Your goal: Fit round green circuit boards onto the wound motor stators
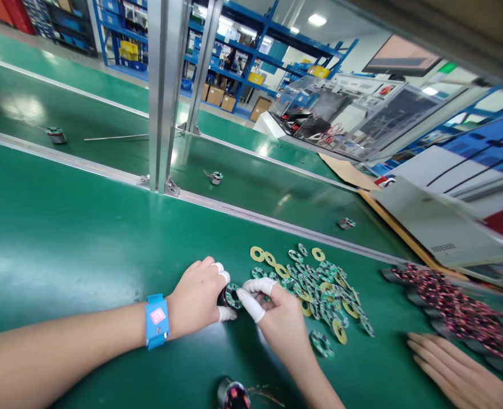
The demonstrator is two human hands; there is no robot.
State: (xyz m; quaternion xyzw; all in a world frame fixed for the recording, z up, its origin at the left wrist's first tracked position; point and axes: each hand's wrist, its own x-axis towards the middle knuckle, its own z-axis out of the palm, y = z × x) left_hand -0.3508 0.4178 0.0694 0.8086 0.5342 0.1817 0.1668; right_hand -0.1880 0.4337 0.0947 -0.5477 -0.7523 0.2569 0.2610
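Observation:
My left hand [200,298], with a blue wrist strap [156,320] and white finger cots, is closed around a small dark round part [224,296] on the green table. My right hand [272,315], also in finger cots, pinches a green ring-shaped circuit board [234,295] against the face of that part. Just right of my hands lies a pile of several green and yellow ring boards [319,287]. One loose green ring [321,344] lies nearer me.
Another person's hand [456,369] rests flat at the lower right, beside a heap of coils with red and black wires [451,307]. A round motor part [233,395] sits at the bottom edge. Small assemblies [215,177] lie on the green conveyor behind an aluminium post [162,96].

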